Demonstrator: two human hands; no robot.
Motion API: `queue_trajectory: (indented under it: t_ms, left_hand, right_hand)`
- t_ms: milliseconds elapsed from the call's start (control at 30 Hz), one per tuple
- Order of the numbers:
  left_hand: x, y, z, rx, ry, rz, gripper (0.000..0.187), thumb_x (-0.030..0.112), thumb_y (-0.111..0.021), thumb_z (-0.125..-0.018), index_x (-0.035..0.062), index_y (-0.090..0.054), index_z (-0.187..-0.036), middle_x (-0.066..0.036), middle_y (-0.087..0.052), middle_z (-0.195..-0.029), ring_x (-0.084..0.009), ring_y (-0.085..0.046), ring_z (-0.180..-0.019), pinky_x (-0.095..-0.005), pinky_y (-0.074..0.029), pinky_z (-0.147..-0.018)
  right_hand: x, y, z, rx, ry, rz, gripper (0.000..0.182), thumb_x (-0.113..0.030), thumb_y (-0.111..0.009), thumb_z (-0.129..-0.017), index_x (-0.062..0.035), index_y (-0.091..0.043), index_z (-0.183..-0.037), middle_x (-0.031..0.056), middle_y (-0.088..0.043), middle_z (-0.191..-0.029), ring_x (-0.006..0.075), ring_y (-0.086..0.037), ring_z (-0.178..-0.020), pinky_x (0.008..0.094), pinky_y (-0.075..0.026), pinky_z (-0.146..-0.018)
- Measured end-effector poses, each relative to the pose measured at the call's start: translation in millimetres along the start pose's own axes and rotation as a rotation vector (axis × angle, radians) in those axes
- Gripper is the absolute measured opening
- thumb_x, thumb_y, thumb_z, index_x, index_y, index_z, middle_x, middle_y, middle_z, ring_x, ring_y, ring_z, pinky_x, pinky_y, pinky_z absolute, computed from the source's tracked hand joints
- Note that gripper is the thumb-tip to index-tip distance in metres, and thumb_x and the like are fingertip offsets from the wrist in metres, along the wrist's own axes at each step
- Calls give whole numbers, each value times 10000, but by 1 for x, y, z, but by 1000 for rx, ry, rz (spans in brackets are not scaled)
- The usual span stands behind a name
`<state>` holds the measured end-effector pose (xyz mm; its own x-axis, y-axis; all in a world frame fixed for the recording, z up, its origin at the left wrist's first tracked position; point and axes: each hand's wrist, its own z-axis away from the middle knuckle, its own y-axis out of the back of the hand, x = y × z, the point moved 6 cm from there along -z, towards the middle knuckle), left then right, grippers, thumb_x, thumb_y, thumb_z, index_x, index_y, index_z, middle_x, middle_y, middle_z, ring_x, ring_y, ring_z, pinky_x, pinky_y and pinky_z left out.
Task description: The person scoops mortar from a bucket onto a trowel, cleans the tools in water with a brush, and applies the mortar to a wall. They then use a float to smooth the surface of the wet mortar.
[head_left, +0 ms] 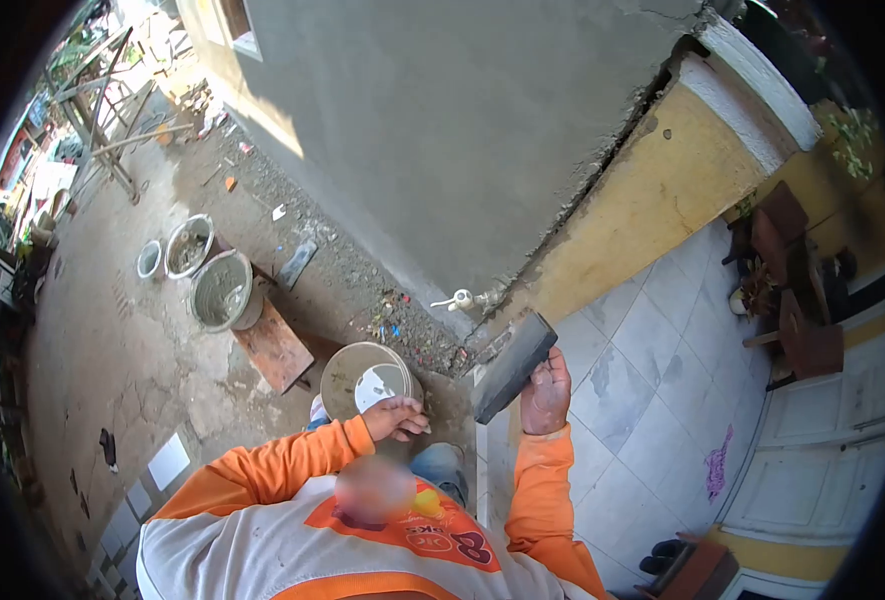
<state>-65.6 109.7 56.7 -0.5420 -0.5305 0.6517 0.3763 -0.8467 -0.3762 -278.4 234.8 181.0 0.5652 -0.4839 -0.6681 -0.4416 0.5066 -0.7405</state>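
My right hand (545, 392) is closed around the back of a dark grey plastering float (515, 367), a long rectangular slab held tilted in front of the wall's corner. The grip itself is hidden behind the slab. My left hand (396, 418) is over the near rim of a round bucket (412, 376) with water in it. Its fingers are curled in; whatever they hold, if anything, is too small to make out. A wall of grey plaster (442, 150) rises ahead, and a white tap (459, 299) sticks out near its lower corner.
Left of the bucket stands a wooden bench (274, 345). Beside it are a large mortar tub (224, 290), another tub (190, 246) and a small pail (149, 259). Rubble lines the wall's foot. At right are a tiled floor (652, 350), chairs (807, 340) and a white door (812, 440).
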Motion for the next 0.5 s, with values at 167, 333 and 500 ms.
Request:
queue_trajectory:
  t_ms: [167,333,500]
  left_hand:
    - [223,145,-22,409,-723,-434,265,174,-597,-910,33,-504,-1114,-35,-602,-979,-92,-582,-846,-234,-501,-683]
    - [501,127,39,697,-1752,-725,523,191,-587,-888,3,-394,-1336,-194,-455,-1331,-295,-429,-1258,-408,-364,-1016]
    - [649,56,70,828,-2354,-844,616,351,-544,-891,46,-351,-1391,-161,-341,-1454,-341,-265,-1370,-478,-229,-1104]
  right_hand:
    - [41,56,-64,562,473,956,364,-65,-717,-752,8,-549,-1067,86,-620,-929,176,-614,-784,298,-506,-724]
    - [35,-16,-74,1028,847,1238,411,-115,-735,-723,-12,-570,-1085,119,-588,-922,239,-606,-796,352,-494,-735]
    - [-68,-147,-92,1177,1354,1503,452,-106,-712,-732,-26,-542,-1143,170,-541,-1011,348,-527,-973,427,-437,-858]
